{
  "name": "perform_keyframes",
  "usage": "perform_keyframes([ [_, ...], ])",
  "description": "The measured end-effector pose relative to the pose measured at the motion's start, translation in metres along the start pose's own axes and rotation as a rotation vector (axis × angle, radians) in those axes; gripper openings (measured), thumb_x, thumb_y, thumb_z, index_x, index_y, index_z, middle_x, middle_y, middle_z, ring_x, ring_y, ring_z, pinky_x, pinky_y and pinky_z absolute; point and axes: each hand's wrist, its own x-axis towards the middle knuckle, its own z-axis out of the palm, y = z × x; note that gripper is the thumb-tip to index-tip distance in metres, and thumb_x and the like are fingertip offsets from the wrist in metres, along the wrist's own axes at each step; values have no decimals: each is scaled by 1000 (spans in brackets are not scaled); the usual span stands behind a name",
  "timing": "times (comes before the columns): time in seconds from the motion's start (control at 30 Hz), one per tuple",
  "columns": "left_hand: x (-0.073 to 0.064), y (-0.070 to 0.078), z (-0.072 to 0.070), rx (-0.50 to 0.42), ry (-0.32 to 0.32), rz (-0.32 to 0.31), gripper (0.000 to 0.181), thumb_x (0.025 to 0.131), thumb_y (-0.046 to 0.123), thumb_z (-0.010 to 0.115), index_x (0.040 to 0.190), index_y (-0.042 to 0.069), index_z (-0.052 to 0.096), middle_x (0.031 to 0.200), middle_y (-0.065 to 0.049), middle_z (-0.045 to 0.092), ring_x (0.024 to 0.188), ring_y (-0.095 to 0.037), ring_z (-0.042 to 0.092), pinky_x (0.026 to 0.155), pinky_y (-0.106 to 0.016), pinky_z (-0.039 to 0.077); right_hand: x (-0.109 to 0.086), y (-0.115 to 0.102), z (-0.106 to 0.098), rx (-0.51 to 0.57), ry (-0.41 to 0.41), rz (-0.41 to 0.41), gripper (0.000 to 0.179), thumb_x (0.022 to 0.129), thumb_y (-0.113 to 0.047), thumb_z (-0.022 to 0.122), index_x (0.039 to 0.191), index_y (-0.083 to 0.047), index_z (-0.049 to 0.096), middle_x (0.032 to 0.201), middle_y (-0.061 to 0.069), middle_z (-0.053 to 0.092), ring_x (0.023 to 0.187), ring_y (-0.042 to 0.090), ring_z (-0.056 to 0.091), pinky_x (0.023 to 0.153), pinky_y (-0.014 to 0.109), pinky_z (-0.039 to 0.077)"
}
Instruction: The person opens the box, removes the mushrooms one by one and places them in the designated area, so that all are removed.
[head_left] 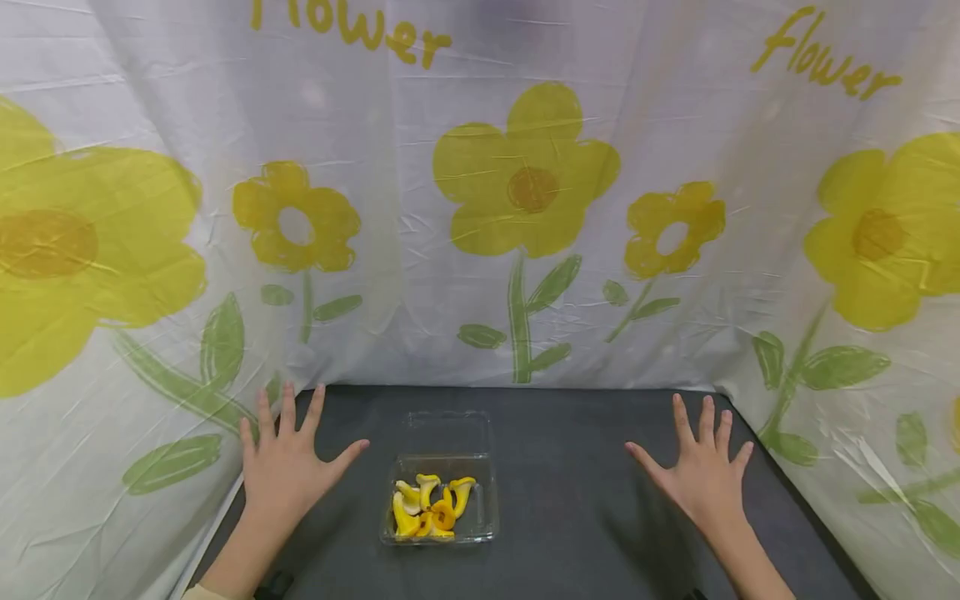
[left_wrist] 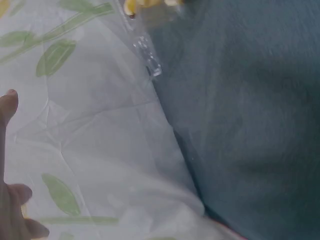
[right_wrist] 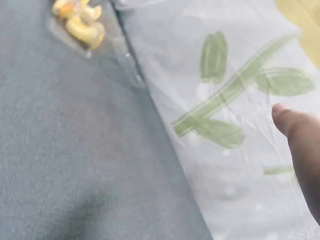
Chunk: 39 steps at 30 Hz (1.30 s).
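Note:
A transparent plastic clamshell box [head_left: 480, 521] sits on the dark table, left of centre, with its lid [head_left: 450, 432] folded back away from me. Several yellow trumpet-shaped mushrooms [head_left: 406, 522] lie inside, mostly toward the left side. To the left of the box my left hand [head_left: 288, 469] is held up with fingers spread, holding nothing. Well to the right, my right hand [head_left: 707, 477] is also spread and holds nothing. Neither hand touches the box. Part of the mushrooms [right_wrist: 85, 32] shows at the top of the right wrist view.
A dark grey tabletop [head_left: 555, 500] lies under the box and hands. White curtain cloth [head_left: 397, 333] printed with yellow flowers and green leaves encloses the back and both sides, meeting the table along its edges.

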Motion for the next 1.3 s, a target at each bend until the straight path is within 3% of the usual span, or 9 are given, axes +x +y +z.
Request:
perform_keyframes([
  [0.17,-7,1,6,-221,-186,-56,105,97,75,57,173,19,11,174,-31,3,150,-67,17,109,-82,27,-2,-1,9,122,39,5,105,98,-64,67,171,-6,18,166,40,22,129,65,51,90,74,48],
  [0.27,-16,5,16,-372,-293,-109,100,102,68,57,173,18,7,174,-30,-1,147,-64,29,104,-81,35,-7,-5,24,260,42,-4,96,101,-51,71,168,0,25,163,38,32,114,58,65,80,65,56],
  [0.3,-19,7,20,-407,-314,-131,99,102,67,57,173,17,8,174,-30,0,146,-62,35,105,-80,36,-9,-7,30,301,27,4,94,102,-48,71,167,1,25,162,37,34,117,56,64,84,66,55],
  [0.47,-36,13,44,-498,-323,-187,96,103,60,62,172,12,15,173,-33,7,128,-51,60,98,-71,47,-18,-26,63,421,-67,47,89,103,-39,72,166,5,27,160,34,41,130,51,58,99,68,49],
  [0.57,-47,15,59,-544,-327,-201,95,103,57,64,172,11,17,173,-32,11,120,-43,63,92,-64,51,-24,-40,81,457,-82,45,85,101,-36,74,163,6,33,159,32,45,132,50,57,101,67,49],
  [0.73,-61,19,79,-624,-352,-232,93,104,54,64,172,10,17,174,-27,16,105,-25,61,85,-49,52,-27,-64,100,540,-73,21,78,100,-33,76,158,6,42,155,28,51,129,47,60,98,63,52],
  [0.9,-60,24,93,-677,-398,-256,99,102,62,62,172,10,15,175,-26,13,101,-19,63,85,-50,54,-26,-88,111,629,-64,35,70,98,-27,79,154,4,50,151,22,59,125,42,63,91,55,57],
  [1.1,-60,24,100,-721,-385,-239,99,101,55,68,173,13,14,176,-22,14,102,-20,63,80,-45,54,-21,-120,124,761,-32,-38,62,97,-23,81,149,1,57,141,17,67,117,39,66,78,37,60],
  [1.3,-68,30,109,-772,-439,-178,106,95,47,79,173,17,15,177,-19,15,97,-16,52,69,-31,43,-22,-141,133,762,20,-108,54,94,-25,83,141,-4,66,132,10,73,108,32,68,70,30,54],
])
